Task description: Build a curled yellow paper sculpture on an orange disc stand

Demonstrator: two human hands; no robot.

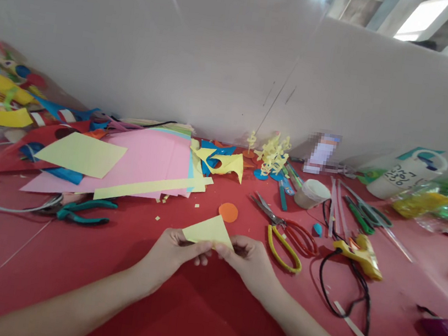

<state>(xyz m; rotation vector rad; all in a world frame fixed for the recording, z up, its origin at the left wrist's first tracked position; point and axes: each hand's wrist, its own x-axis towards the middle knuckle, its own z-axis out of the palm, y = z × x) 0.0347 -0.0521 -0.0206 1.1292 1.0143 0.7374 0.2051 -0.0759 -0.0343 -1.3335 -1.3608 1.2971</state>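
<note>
A small pale yellow paper piece point(209, 231), roughly triangular, is held just above the red table point(118, 264). My left hand point(174, 250) pinches its lower left edge with curled fingers. My right hand point(248, 257) pinches its lower right edge, fingers closed too. The two hands nearly touch under the paper. An orange paper disc point(228, 212) lies flat just beyond the paper.
Red-and-yellow scissors point(287, 238) and a yellow glue gun point(362, 254) with a black cord lie to the right. Green-handled scissors point(82, 210) and a stack of pink and yellow sheets point(132, 169) sit at left. A tape roll point(311, 193), paper scraps and a white wall are behind.
</note>
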